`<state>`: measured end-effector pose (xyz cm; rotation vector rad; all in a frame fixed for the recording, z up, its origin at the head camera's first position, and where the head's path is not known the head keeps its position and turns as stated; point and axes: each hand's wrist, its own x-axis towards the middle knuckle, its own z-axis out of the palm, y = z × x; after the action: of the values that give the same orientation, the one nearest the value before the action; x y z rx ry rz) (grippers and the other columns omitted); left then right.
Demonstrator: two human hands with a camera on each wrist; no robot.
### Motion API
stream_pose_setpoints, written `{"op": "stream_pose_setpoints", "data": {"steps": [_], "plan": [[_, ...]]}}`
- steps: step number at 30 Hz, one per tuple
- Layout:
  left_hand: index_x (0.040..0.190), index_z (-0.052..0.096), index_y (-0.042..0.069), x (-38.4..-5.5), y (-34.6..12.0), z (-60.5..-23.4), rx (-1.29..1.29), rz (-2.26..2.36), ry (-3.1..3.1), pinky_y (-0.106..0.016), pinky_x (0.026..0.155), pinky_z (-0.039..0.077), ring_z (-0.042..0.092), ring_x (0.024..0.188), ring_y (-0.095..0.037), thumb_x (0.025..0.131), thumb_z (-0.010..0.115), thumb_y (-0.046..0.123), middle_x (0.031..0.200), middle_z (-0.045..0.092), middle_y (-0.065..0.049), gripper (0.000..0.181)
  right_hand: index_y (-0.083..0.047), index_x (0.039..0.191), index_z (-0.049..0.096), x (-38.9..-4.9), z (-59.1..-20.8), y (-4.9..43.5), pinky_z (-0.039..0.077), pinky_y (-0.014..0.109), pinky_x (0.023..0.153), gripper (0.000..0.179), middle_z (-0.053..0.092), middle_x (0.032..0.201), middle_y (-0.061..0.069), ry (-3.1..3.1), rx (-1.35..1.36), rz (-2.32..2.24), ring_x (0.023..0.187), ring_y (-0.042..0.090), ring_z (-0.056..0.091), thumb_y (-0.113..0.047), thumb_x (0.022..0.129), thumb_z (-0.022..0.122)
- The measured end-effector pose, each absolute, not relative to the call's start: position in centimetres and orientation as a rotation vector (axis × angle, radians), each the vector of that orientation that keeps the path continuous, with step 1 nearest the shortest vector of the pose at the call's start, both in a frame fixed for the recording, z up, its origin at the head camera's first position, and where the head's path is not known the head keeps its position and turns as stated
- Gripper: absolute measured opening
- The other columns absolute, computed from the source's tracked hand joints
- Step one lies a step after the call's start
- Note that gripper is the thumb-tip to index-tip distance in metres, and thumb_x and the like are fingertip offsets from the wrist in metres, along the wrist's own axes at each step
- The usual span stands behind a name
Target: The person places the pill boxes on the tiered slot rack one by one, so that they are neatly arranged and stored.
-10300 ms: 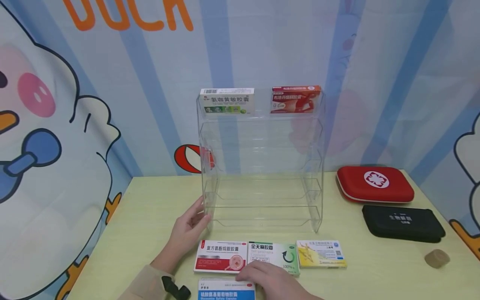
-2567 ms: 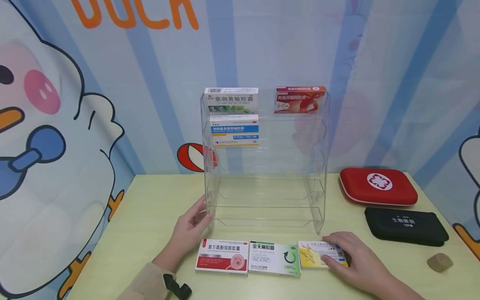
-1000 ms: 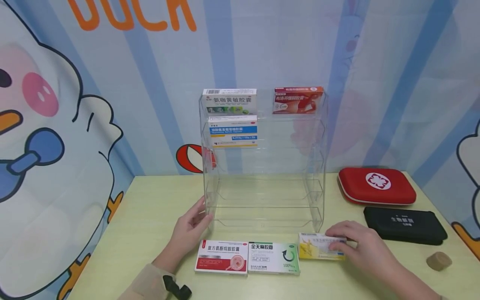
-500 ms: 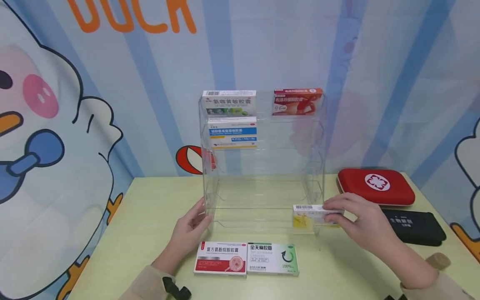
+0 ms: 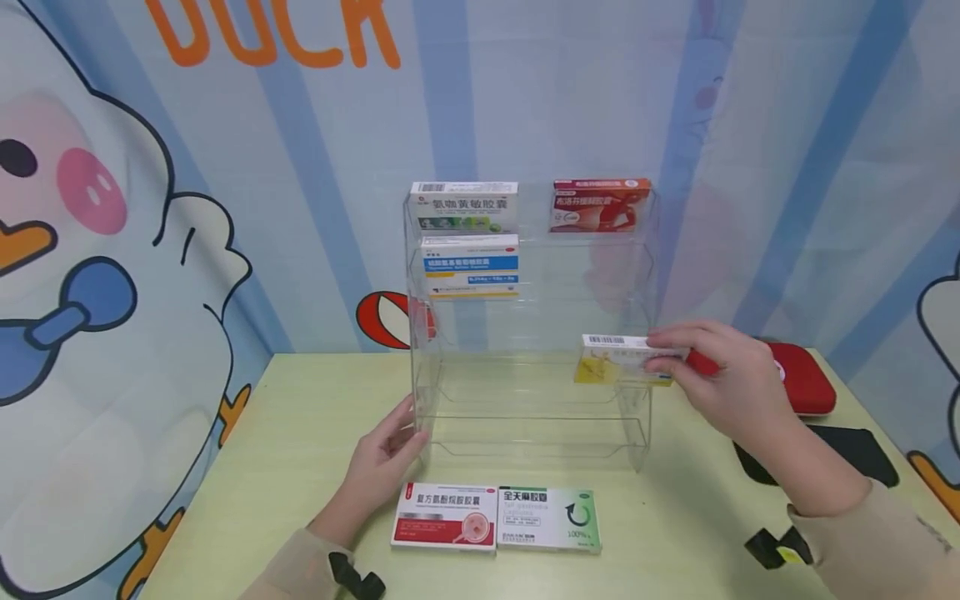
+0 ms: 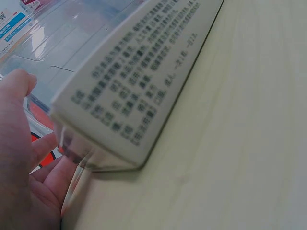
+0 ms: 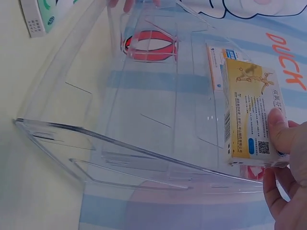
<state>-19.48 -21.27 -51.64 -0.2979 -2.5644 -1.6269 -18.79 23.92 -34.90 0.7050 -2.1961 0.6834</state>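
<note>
We judge: shelving step | right grip pinches yellow-white box, right of centre; left grip holds rack | next: align to tier

Six medicine boxes are in view: three in the one clear rack, two flat on the one surface, and one yellow-and-white box in the right grip. Grips number two, counting the left grip. Cases make two: one red case and one black case.
</note>
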Motion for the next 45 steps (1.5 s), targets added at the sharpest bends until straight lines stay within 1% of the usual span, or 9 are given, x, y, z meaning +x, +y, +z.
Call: {"op": "stream_pose_setpoints", "data": {"steps": [3,6,20,24,27,30,33,40,45], "plan": [[0.171,0.043,0.028,-19.4,-21.3,-51.6,-0.281,-1.629,-2.572,-0.048,0.116,0.058,0.069,0.140,-0.036,0.108,0.072,0.025,0.157,0.066,-0.013,0.069,-0.007,0.110,0.086,-19.9,-33.4,23.3,0.048,-0.003,0.079,0.040,0.084,0.109,0.009,-2.153,0.719,0.675,0.094,0.023,0.078,0.001,0.072,0.099],[0.171,0.043,0.029,-19.4,-21.5,-51.7,-0.271,-1.630,-2.574,-0.048,0.116,0.058,0.069,0.140,-0.036,0.108,0.073,0.026,0.157,0.066,-0.012,0.069,-0.006,0.110,0.086,-20.9,-32.1,22.6,0.044,-0.005,0.083,0.037,0.084,0.110,0.010,-2.119,0.712,0.681,0.094,0.027,0.079,0.000,0.075,0.098],[0.170,0.044,0.028,-19.6,-21.3,-51.7,-0.296,-1.630,-2.564,-0.033,0.114,0.058,0.070,0.139,-0.035,0.108,0.072,0.025,0.156,0.066,-0.013,0.068,-0.002,0.112,0.084,-24.6,-28.2,19.9,0.040,-0.004,0.095,0.020,0.083,0.119,0.013,-2.057,0.597,0.761,0.110,0.031,0.078,-0.005,0.093,0.088],[0.170,0.044,0.027,-19.5,-21.2,-51.6,-0.282,-1.632,-2.575,-0.033,0.115,0.058,0.069,0.140,-0.035,0.108,0.072,0.024,0.157,0.066,-0.013,0.069,-0.002,0.112,0.085,-25.5,-27.8,19.5,0.039,-0.002,0.096,0.017,0.083,0.120,0.013,-2.045,0.580,0.756,0.112,0.032,0.078,-0.007,0.096,0.085],[0.171,0.043,0.026,-19.5,-21.2,-51.5,-0.277,-1.641,-2.576,-0.033,0.115,0.058,0.069,0.141,-0.035,0.108,0.072,0.023,0.157,0.066,-0.014,0.069,-0.004,0.113,0.085,-26.0,-27.7,19.2,0.045,0.007,0.099,0.017,0.083,0.122,0.012,-2.067,0.560,0.763,0.115,0.031,0.077,-0.007,0.096,0.084],[0.171,0.043,0.025,-19.4,-21.2,-51.4,-0.275,-1.646,-2.571,-0.031,0.114,0.058,0.069,0.140,-0.036,0.108,0.072,0.022,0.157,0.065,-0.014,0.069,-0.005,0.113,0.085,-26.6,-27.9,18.8,0.057,0.030,0.102,0.016,0.083,0.123,0.012,-2.107,0.540,0.759,0.117,0.032,0.075,-0.005,0.097,0.084],[0.171,0.043,0.024,-19.4,-21.2,-51.4,-0.283,-1.639,-2.572,-0.030,0.114,0.058,0.069,0.140,-0.036,0.108,0.072,0.022,0.158,0.065,-0.015,0.069,-0.005,0.112,0.084,-27.0,-28.0,18.6,0.060,0.052,0.100,0.015,0.083,0.123,0.013,-2.153,0.521,0.724,0.117,0.034,0.074,-0.006,0.097,0.083],[0.171,0.043,0.024,-19.5,-21.2,-51.4,-0.283,-1.639,-2.571,-0.023,0.111,0.056,0.069,0.140,-0.036,0.108,0.072,0.022,0.158,0.065,-0.015,0.069,-0.006,0.114,0.084,-27.5,-28.3,18.6,0.062,0.054,0.095,0.015,0.083,0.123,0.014,-2.255,0.493,0.657,0.114,0.035,0.075,-0.010,0.100,0.081],[0.171,0.043,0.026,-19.5,-21.2,-51.7,-0.276,-1.635,-2.576,-0.039,0.116,0.059,0.069,0.141,-0.035,0.108,0.073,0.024,0.158,0.065,-0.014,0.069,-0.008,0.115,0.083,-27.4,-28.5,18.5,0.063,0.055,0.092,0.016,0.082,0.124,0.013,-2.332,0.467,0.593,0.113,0.036,0.076,-0.013,0.100,0.082]]}}
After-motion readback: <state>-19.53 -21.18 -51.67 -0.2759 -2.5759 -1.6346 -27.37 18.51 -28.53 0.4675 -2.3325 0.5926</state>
